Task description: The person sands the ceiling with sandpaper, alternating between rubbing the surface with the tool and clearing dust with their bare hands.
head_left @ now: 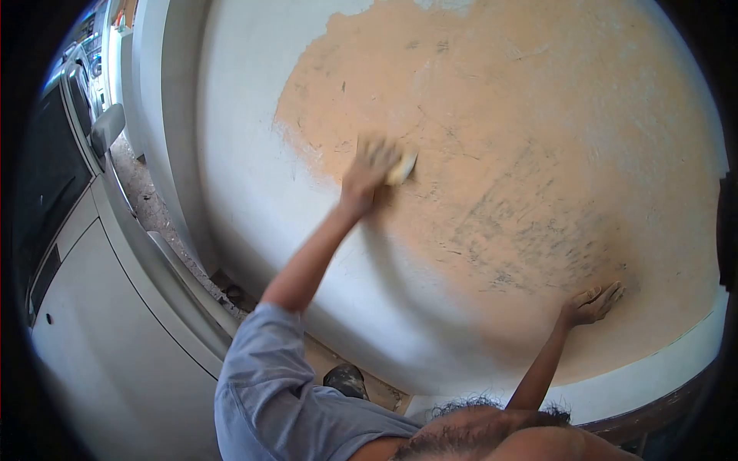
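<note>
My left hand (370, 163) presses against the wall, blurred by motion, with its fingers closed over a pale yellow pad (403, 168). The pad has a whitish edge on its right side; whether it is a sponge or folded sandpaper cannot be made out. Around it is a tan patch (477, 138) of the wall, with dark scratches and smudges. Lower down at the right, my right hand (594, 305) rests against the wall beside the densest dark marks, its fingers stretched out and holding nothing. Both hands look dusty.
White wall (254, 100) borders the tan patch on the left and below. A light-coloured vehicle (115, 330) with a side mirror (108, 129) stands close on the left. A dark, stained shoe (346, 380) shows on the floor. Dark trim (653, 415) runs along the lower right.
</note>
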Tool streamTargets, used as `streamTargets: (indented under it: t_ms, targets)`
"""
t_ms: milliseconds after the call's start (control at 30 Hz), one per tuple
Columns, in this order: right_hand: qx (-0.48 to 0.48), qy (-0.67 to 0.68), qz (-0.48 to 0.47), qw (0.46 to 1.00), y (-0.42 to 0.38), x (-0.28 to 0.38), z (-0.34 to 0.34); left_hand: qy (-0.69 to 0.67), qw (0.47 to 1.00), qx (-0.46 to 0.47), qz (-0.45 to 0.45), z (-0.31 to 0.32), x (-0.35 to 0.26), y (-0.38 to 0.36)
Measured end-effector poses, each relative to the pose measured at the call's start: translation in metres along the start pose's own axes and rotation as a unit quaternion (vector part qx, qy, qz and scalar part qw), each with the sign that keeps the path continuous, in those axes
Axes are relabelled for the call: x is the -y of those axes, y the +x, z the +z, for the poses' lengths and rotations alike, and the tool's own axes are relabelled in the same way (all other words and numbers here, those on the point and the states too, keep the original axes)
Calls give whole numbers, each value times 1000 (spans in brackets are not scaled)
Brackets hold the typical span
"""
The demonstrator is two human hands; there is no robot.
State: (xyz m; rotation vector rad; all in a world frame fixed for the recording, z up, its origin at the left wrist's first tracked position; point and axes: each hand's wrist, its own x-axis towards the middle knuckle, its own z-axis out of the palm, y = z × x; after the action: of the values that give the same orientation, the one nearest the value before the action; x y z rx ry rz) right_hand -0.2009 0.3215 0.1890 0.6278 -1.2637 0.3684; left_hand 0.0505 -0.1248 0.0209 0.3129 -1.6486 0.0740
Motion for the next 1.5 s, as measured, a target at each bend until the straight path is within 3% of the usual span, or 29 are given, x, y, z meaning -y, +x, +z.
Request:
streamTargets:
  t_ms: [33,100,200,333,433,467,500,600,633,700,800,867,900,967,1000,1067,1100,1133,1167,1200,1233,1333,1367,1400,1433,1500]
  targets:
    - [1,-1,-3,1000,0,-1,-3,-112,989,-96,-24,-3,-30,-39]
    - [23,-24,31,999,-1,5,-4,-105,988,-92,-70,-3,-47,-30]
    - [-1,9,2,1000,1,3,-1,-65,987,-149,22,-29,-34,131]
    - [8,1,11,1000,-4,-1,4,-119,977,-168,59,-67,-44,325]
    - [19,8,14,1000,-3,-4,-1,-175,972,-154,39,-65,-55,294]
    - [23,6,11,1000,0,1,-2,-101,990,-70,-69,-45,-50,247]
    - [25,5,9,1000,0,3,-4,-77,977,-195,44,-31,-51,200]
    - [15,11,19,1000,1,7,-4,-52,996,-70,-25,5,-54,5]
    - [15,16,18,1000,4,8,-3,-68,993,-67,-68,12,-71,-55]
    - [12,14,22,1000,3,13,-6,-110,978,-108,-139,-2,-103,-79]
    - [13,21,15,1000,-3,-2,0,-104,991,-77,-15,7,-64,0]
    - [19,18,10,1000,-2,0,0,-112,982,-150,35,-25,-60,116]
    - [18,14,13,1000,-2,1,-2,-119,985,-124,3,-35,-59,159]
    - [16,16,11,1000,-5,1,2,-90,973,-206,60,-30,-60,222]
    - [5,17,10,1000,-5,0,3,-96,973,-200,57,-27,-65,209]
    - [20,14,19,1000,-3,2,0,-159,983,-25,-84,-22,-87,154]
    - [22,21,34,999,-3,5,0,-132,983,-126,21,-11,-96,112]
    - [21,15,35,999,-3,6,-1,-142,984,-110,19,4,-105,59]
    - [21,21,34,999,-3,8,-1,-88,996,13,2,21,-112,-8]
    - [21,29,31,999,-1,6,-2,-119,993,19,-2,49,-123,-86]
    - [21,28,25,999,0,4,-3,-169,983,-42,-54,21,-153,-108]
    - [22,27,19,999,-2,4,-1,-171,981,-77,-58,17,-160,-78]
    - [21,21,15,999,-3,1,0,-186,979,-82,17,18,-147,-39]
    - [18,13,16,1000,-6,0,2,-93,993,29,70,20,-137,13]
    - [25,14,14,999,-8,1,1,-115,987,-86,76,13,-132,66]
    - [21,24,22,999,-6,3,-2,-131,978,-141,86,8,-121,157]
